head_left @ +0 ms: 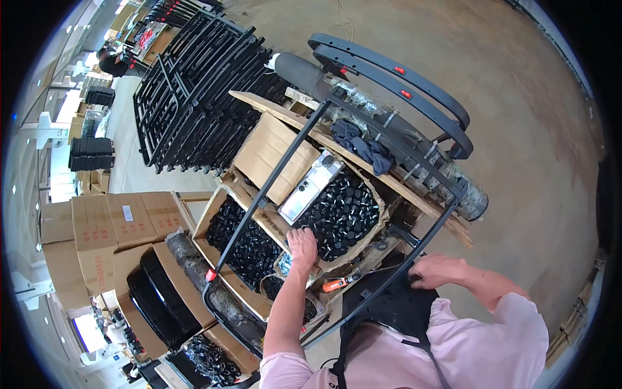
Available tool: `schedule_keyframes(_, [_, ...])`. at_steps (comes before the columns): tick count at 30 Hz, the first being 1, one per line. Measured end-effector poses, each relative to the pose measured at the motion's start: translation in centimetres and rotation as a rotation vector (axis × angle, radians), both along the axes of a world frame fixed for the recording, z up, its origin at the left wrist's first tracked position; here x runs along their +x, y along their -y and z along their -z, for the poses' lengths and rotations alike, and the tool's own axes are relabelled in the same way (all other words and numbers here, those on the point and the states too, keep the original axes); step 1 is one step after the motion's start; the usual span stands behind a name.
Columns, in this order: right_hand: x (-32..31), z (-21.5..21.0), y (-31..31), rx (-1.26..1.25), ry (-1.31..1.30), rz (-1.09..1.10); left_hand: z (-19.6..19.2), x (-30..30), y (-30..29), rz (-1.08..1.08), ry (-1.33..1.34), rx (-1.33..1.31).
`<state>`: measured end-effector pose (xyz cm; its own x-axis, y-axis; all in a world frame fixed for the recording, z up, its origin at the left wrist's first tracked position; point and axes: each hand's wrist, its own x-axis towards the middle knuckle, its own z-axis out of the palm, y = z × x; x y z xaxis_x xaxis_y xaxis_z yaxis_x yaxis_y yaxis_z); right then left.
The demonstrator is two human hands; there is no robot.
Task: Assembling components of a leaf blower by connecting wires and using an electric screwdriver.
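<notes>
Your left hand (302,244) rests on the edge of the box of black caps (340,214), fingers curled over the cardboard rim, grip narrow, nothing clearly held. Your right hand (435,270) pinches the black frame (363,194) at its lower right corner, grip closed on the bar. The frame stands tilted over the boxes in front of you, its other end up by the plank (402,185). A silver tool (311,186) lies on the caps just beyond your left hand. An orange cutter (335,283) lies below it. Second box of caps (243,243) to the left, stacked frames (194,97) well behind
</notes>
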<state>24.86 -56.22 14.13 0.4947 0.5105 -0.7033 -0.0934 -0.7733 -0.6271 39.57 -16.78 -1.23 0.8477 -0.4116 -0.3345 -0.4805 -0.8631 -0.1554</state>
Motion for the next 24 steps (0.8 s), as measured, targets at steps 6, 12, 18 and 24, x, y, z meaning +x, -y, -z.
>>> schedule_keyframes(6, [9.8, 5.9, -6.4, 0.066, 0.809, 0.209, -4.8, 2.3, 1.7, -0.253, -0.23, -0.298])
schedule_keyframes(12, [16.3, 14.8, -11.7, -0.565, 0.837, -0.156, -8.7, 10.4, 7.6, -0.179, -0.116, -0.884])
schedule_keyframes(18, [15.4, 15.7, -9.9, -0.272, 0.823, 0.037, -10.4, 21.6, 14.7, -0.399, -0.109, -1.216])
schedule_keyframes(24, [14.0, 10.6, -7.9, 0.228, 0.405, 0.517, -7.7, 28.6, 19.4, -0.298, -0.121, -1.314])
